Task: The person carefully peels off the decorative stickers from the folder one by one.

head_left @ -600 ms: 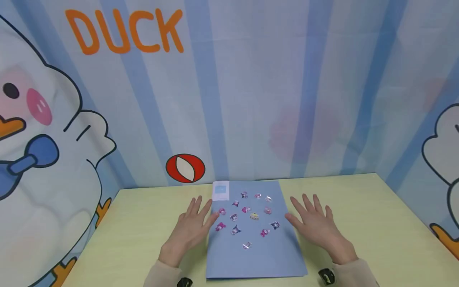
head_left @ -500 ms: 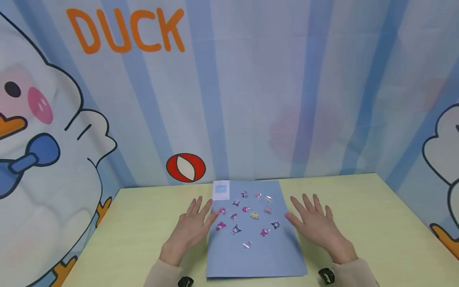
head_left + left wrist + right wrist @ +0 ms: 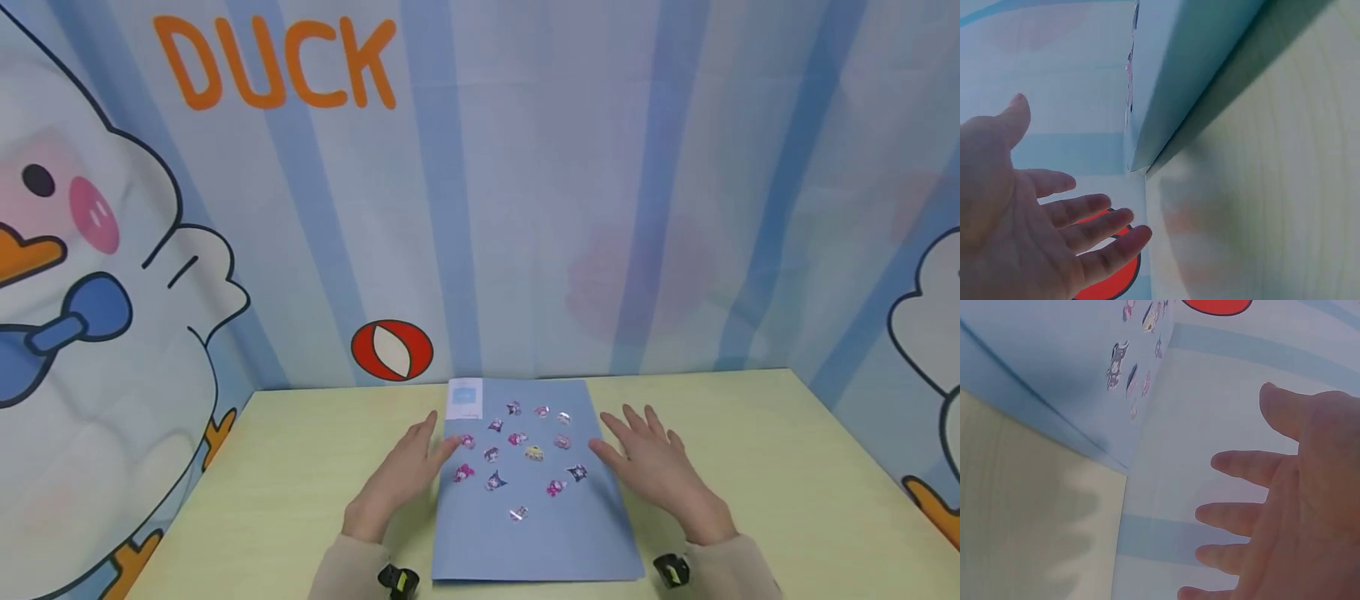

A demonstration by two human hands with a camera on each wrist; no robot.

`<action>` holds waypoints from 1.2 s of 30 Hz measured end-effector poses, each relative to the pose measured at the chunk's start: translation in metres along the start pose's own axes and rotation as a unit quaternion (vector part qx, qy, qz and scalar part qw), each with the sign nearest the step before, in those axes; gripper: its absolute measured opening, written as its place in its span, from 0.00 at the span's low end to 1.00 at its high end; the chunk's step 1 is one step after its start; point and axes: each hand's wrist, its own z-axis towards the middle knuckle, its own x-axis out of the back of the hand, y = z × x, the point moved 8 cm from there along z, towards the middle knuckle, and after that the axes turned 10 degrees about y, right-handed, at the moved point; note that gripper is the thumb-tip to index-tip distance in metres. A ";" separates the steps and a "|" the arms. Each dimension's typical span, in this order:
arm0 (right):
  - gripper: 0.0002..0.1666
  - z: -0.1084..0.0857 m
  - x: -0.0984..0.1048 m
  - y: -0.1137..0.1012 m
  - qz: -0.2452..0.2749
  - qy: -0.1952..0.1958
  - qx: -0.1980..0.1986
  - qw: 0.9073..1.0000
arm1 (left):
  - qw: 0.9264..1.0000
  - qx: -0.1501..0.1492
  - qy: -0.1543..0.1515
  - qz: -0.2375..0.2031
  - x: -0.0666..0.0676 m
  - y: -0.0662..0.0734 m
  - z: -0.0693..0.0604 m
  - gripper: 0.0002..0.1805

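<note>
A flat blue folder (image 3: pixel 536 546) lies on the table, with a white label (image 3: pixel 465 398) in its far left corner. Several small cartoon stickers, among them a yellow sticker (image 3: pixel 534 453), are scattered over its cover. My left hand (image 3: pixel 408 471) hovers at the folder's left edge, thumb towards the stickers. Across from it, my right hand (image 3: pixel 656 467) is held by the right edge, fingers spread. Both wrist views show the left hand (image 3: pixel 1041 219) and the right hand (image 3: pixel 1297 500) holding nothing, apart from the folder's side (image 3: pixel 1179 81).
The pale yellow table (image 3: pixel 322 467) extends to both sides of the folder. Behind it hangs a blue striped cloth (image 3: pixel 525 208) printed with a duck (image 3: pixel 112 392) and a red ball (image 3: pixel 363 350). Dark wrist cameras, such as the right one (image 3: pixel 671 571), sit at the sleeves.
Both hands have shifted slightly inward, and the left has turned more onto its side. The head view has moved a little. The folder stays in place.
</note>
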 end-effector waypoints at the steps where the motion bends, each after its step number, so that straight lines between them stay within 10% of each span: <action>1: 0.38 0.001 -0.001 -0.001 0.002 0.001 0.002 1.000 | 1.000 0.007 0.000 -0.011 0.000 -0.002 0.001 0.45; 17: 0.29 0.020 -0.015 -0.026 0.024 0.001 0.012 1.000 | 0.988 0.088 -0.011 -0.128 -0.007 -0.027 0.015 0.25; 36: 0.23 0.052 -0.032 -0.046 0.089 -0.009 -0.005 0.996 | 0.983 0.096 -0.115 -0.106 -0.023 -0.025 0.016 0.14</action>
